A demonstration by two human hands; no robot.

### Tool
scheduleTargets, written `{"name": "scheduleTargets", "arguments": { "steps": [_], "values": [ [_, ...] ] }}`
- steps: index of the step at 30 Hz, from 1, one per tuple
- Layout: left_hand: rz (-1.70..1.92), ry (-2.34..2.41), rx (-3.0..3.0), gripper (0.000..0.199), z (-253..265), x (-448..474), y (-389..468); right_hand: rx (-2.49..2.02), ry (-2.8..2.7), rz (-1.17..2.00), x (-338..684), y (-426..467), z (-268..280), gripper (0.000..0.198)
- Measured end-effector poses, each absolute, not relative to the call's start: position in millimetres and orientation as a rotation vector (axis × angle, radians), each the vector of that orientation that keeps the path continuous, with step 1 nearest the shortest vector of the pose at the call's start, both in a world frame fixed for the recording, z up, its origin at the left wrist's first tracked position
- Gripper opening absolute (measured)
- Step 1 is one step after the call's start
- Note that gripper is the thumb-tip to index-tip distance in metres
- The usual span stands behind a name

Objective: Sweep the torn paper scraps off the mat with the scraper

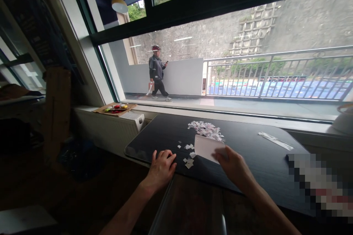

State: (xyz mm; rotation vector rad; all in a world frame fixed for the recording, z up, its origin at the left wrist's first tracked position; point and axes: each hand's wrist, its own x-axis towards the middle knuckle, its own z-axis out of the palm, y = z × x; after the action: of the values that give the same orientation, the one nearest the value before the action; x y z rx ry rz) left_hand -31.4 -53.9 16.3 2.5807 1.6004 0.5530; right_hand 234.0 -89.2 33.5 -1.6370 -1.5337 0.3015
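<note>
In my right hand [233, 163] is a flat white card [205, 147] with rounded corners, gripped at its right end. The card is tilted up over the dark table [242, 143], and its far edge is close to a heap of small white paper scraps [205, 129]. My left hand [162, 165] rests at the near edge of the table, fingers slightly bent and a little apart, holding nothing. Between the hands and the heap lie several loose paper scraps [189, 163]. The fingertips of my right hand are partly blurred.
Thin white strips [275, 140] lie on the table's right side. A pixelated area [322, 187] covers something at the right edge. On the radiator [129, 121] to the left is a brown board [100, 109] with coloured items. Beyond the window, a person [156, 69] in a helmet walks.
</note>
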Motion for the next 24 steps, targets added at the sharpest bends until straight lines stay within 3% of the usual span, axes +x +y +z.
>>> {"name": "scheduleTargets", "arguments": {
  "steps": [16, 21, 24],
  "values": [
    [0.524, 1.635, 2.521, 0.032, 20, -27, -58, -1.446, -1.423, 0.441, 237, -80, 17, 0.027],
    [0.526, 1.606, 2.527, 0.033, 21, -27, -59, -1.582, -1.421, 0.411, 247, -88, 21, 0.030],
    [0.547, 1.614, 2.542, 0.034, 20, -27, -58, -1.498, -1.432, 0.569, 248, -99, 23, 0.033]
  ]
}}
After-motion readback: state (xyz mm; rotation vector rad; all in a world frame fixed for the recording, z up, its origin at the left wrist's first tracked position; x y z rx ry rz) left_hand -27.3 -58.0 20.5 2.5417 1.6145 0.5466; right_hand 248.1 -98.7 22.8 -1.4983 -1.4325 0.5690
